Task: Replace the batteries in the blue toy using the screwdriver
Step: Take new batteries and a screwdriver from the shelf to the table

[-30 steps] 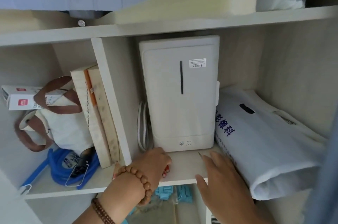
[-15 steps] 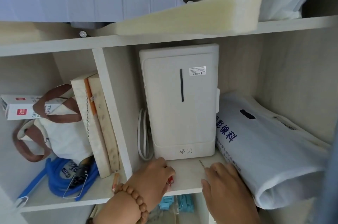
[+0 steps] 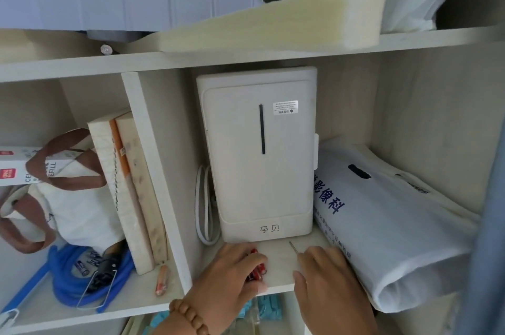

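Screwdriver [image 3: 294,249] was held in the right hand [image 3: 330,288], low over the shelf [image 3: 281,263], in front of the white appliance [image 3: 259,170]. Only its thin metal shaft was seen; the handle was hidden. The long axis ran from the hand toward the shelf back, tip pointed away and slightly left, short of the appliance. Right fingers [image 3: 322,255] were curled round it. Left hand [image 3: 229,277] fingers were curled over red items [image 3: 256,270], kind not told. Printed bag [image 3: 382,225] was lying just right.

I read 孕贝 on the white appliance [image 3: 259,170], 影像科 on the plastic bag [image 3: 382,225], and "EFILL" on the left box [image 3: 16,168].
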A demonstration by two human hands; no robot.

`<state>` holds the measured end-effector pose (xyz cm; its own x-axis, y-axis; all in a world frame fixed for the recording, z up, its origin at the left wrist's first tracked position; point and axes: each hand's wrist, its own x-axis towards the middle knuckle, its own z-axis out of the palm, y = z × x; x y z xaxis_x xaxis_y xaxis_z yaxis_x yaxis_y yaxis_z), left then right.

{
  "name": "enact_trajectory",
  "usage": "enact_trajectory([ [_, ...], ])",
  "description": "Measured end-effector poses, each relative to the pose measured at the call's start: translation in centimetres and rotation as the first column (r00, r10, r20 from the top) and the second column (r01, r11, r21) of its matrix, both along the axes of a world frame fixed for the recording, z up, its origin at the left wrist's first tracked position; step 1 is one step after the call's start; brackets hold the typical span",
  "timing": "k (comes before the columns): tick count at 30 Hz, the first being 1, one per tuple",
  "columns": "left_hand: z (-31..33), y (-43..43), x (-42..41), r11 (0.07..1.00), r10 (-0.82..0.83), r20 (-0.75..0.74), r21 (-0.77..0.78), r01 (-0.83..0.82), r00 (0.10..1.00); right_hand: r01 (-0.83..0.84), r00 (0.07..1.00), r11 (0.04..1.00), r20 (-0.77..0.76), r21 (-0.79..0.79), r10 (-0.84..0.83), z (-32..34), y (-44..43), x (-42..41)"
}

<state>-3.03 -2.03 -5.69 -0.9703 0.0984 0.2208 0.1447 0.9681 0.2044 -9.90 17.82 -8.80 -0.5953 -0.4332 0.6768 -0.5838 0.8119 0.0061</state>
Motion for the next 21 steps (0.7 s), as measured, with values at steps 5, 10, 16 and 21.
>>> enact_trajectory([
  [5,-0.65,-0.54,-0.85,0.993,-0.055,-0.057,0.106,0.061,0.997,0.007,0.998,0.999,0.057,-0.038,-0.005,0.05,-0.24,0.03],
  [10,-0.72,-0.20,-0.72,0.975,0.003,-0.097,0.222,0.019,0.995,-0.026,0.999,0.997,0.027,-0.073,0.028,-0.38,0.03,-0.02],
  [16,-0.69,0.06,-0.60,0.962,0.012,-0.153,0.270,0.030,0.988,-0.074,0.995,0.993,0.063,-0.089,0.080,-0.29,-0.04,-0.08],
  [21,-0.75,0.09,-0.38,0.953,0.007,-0.165,0.301,0.044,0.986,-0.103,0.961,0.989,0.246,-0.103,0.126,0.28,0.07,0.18],
])
